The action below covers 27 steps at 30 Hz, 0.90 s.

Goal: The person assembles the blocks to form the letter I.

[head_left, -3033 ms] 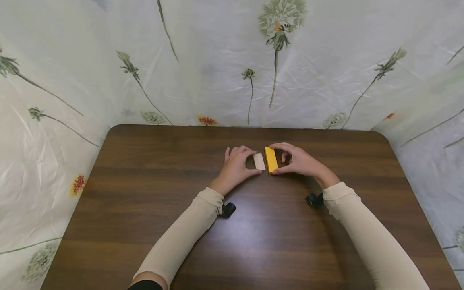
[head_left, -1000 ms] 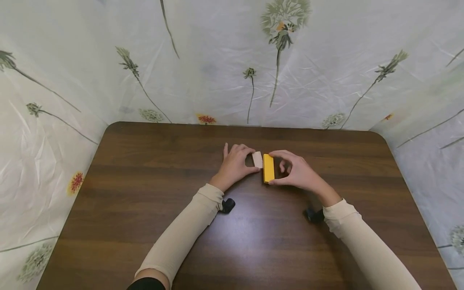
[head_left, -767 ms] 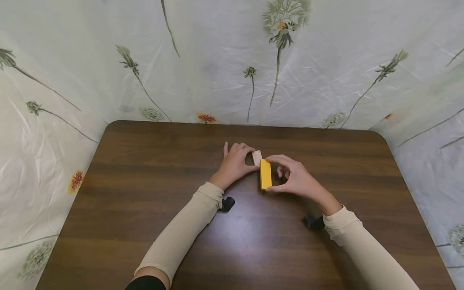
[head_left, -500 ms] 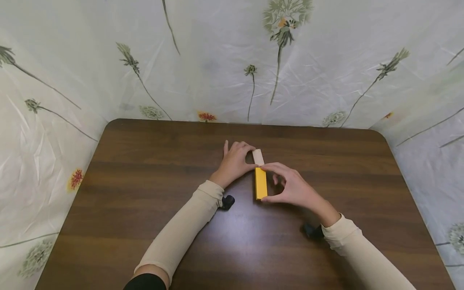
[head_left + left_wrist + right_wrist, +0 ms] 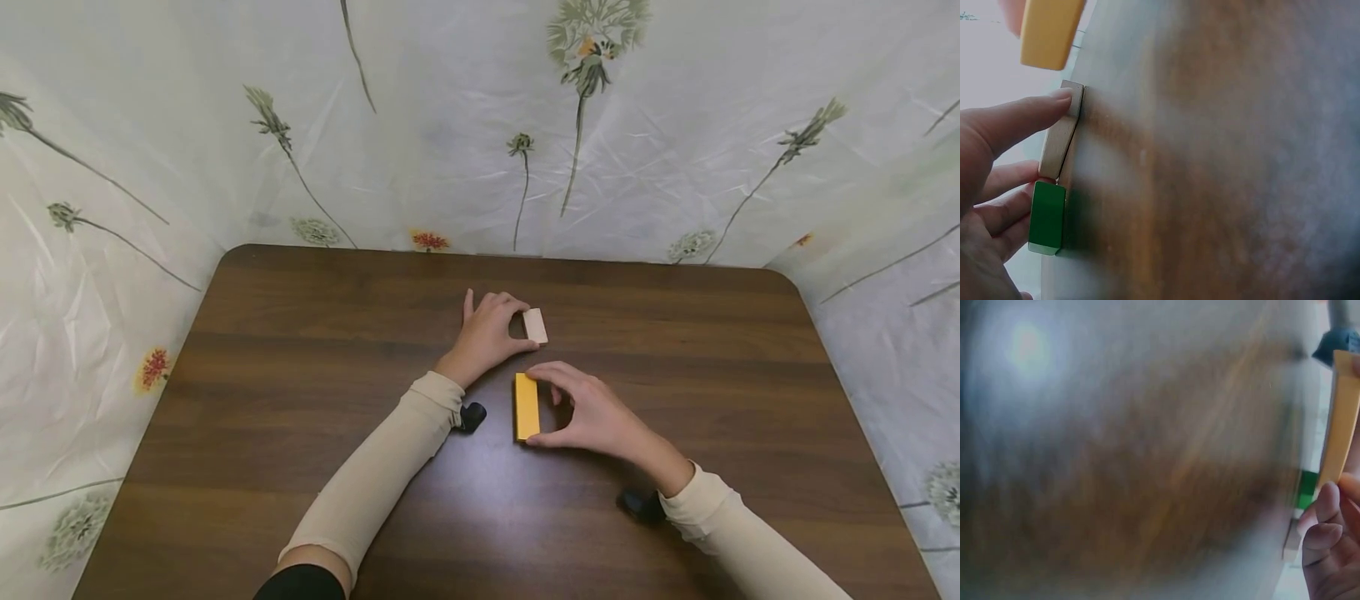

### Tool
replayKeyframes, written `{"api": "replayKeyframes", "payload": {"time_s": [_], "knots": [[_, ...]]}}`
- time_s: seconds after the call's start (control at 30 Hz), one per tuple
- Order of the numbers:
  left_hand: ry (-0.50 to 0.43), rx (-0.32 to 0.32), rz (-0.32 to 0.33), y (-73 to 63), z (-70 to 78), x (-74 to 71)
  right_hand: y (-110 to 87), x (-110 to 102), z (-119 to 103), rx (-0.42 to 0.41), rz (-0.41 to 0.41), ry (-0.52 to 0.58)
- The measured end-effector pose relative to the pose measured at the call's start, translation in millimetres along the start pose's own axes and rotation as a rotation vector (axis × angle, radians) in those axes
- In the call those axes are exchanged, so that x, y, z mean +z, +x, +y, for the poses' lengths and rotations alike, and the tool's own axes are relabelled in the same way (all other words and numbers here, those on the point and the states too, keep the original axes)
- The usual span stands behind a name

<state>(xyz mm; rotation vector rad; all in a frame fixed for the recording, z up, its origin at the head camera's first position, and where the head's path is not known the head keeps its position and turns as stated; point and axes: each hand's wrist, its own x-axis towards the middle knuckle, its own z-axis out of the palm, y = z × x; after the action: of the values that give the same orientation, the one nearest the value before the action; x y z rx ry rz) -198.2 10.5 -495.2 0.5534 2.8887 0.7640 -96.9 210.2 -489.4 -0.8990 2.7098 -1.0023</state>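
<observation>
My left hand (image 5: 489, 335) holds a small pale wooden block (image 5: 536, 326) between thumb and fingers on the tabletop. In the left wrist view the thumb presses near one end of that pale block (image 5: 1060, 140). A green block (image 5: 1047, 215) stands at its other end, close by the curled fingers; in the head view the hand hides it. Nearer the person, my right hand (image 5: 603, 418) pinches a long yellow block (image 5: 527, 407) by its two ends. The yellow block (image 5: 1341, 425) shows at the right edge of the right wrist view, with the green block (image 5: 1307, 489) behind it.
A brown wooden table (image 5: 315, 417) with rounded far corners lies under both hands. Floral sheeting (image 5: 420, 125) hangs behind and at the sides. Black wrist cameras sit on the left wrist (image 5: 472, 417) and right wrist (image 5: 641, 505).
The right hand has brought the yellow block from beside the pale block toward the person and slightly left. The left hand has kept its hold on the pale block, almost still.
</observation>
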Motion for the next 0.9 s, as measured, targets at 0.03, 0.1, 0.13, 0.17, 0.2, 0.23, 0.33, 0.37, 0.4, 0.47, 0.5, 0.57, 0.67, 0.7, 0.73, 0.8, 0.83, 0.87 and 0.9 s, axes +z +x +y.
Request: {"api": "replayKeyframes", "payload": {"time_s": [0.03,0.1,0.13,0.17,0.2,0.23,0.33,0.37,0.4,0.47,0.5,0.57,0.67,0.7,0.73,0.8,0.83,0.87,0.9], "knots": [[0.002,0.000,-0.001,0.4,-0.2,0.4,0.1,1,0,0.000,-0.003,-0.004],[0.005,-0.001,-0.003,0.9,-0.6,0.9,0.5,3,-1,0.004,-0.009,-0.011],[0.006,-0.001,-0.004,1.1,-0.8,1.2,0.7,4,-1,0.006,-0.010,-0.015],[0.007,-0.001,-0.005,1.2,-0.8,1.3,1.1,4,-1,0.009,-0.011,-0.017],[0.008,0.000,-0.005,1.2,-0.8,1.4,1.5,5,-1,0.013,-0.011,-0.021],[0.008,0.000,-0.004,1.2,-0.9,1.5,1.9,6,-1,0.018,-0.011,-0.026],[0.009,-0.001,-0.003,1.1,-0.9,1.9,3.0,7,0,0.033,-0.013,-0.044],[0.009,-0.002,-0.003,1.2,-1.0,2.1,3.4,7,0,0.038,-0.015,-0.047],[0.008,-0.002,-0.003,1.2,-1.1,2.3,3.8,7,0,0.042,-0.018,-0.051],[0.005,-0.003,-0.003,1.1,-1.2,2.3,5.1,8,0,0.047,-0.022,-0.056],[0.005,-0.003,-0.003,1.0,-1.2,2.2,5.9,7,0,0.048,-0.025,-0.056],[0.008,-0.004,-0.002,0.7,-1.2,1.8,7.7,7,2,0.050,-0.029,-0.058],[0.009,-0.001,-0.001,-0.1,-0.8,1.0,9.8,7,3,0.051,-0.025,-0.063],[0.010,0.000,0.000,-0.2,-0.7,0.9,10.2,7,4,0.053,-0.024,-0.065],[0.009,0.001,-0.001,-0.4,-0.7,0.8,10.4,7,5,0.054,-0.023,-0.067],[0.007,0.002,-0.003,-0.6,-1.0,0.7,11.0,7,5,0.054,-0.023,-0.069],[0.007,0.002,-0.004,-0.5,-1.0,0.7,11.0,7,5,0.055,-0.023,-0.069],[0.008,0.001,-0.005,-0.5,-1.0,0.6,11.1,7,5,0.056,-0.025,-0.068],[0.009,0.001,-0.005,-0.4,-0.9,0.5,11.2,7,5,0.058,-0.027,-0.065]]}}
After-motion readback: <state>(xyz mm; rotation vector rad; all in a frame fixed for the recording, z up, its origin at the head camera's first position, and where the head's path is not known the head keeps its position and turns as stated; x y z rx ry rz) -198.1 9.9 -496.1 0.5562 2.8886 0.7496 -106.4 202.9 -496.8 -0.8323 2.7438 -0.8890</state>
